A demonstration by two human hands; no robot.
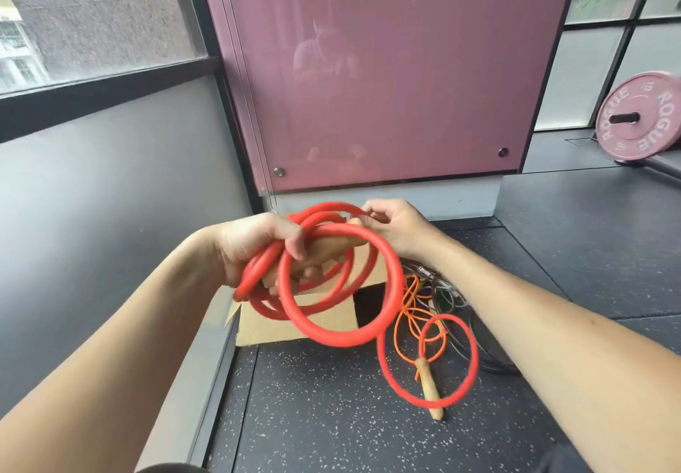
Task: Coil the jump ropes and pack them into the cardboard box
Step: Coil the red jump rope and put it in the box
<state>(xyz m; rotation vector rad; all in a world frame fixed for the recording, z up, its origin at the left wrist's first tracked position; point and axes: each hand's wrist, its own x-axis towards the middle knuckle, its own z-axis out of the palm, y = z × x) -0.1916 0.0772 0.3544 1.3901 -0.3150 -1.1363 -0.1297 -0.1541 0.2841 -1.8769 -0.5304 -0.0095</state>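
My left hand (254, 247) grips a thick red jump rope (342, 332) wound in several loops around its wooden handle (331, 247). My right hand (398, 225) pinches the top loop of the same rope just above the handle's end. The coil hangs in front of an open cardboard box (294, 321) standing on the floor. A lower loop of the red rope (471, 373) trails to the floor on the right, around a second wooden handle (429, 387). A thin orange rope (409, 310) and dark ropes (449, 299) lie tangled beside the box.
A pink panel (387, 67) on a white base stands right behind the box. A grey wall (110, 196) and window run along the left. A pink weight plate (641, 118) sits at far right. Speckled black rubber floor (324, 417) lies in front.
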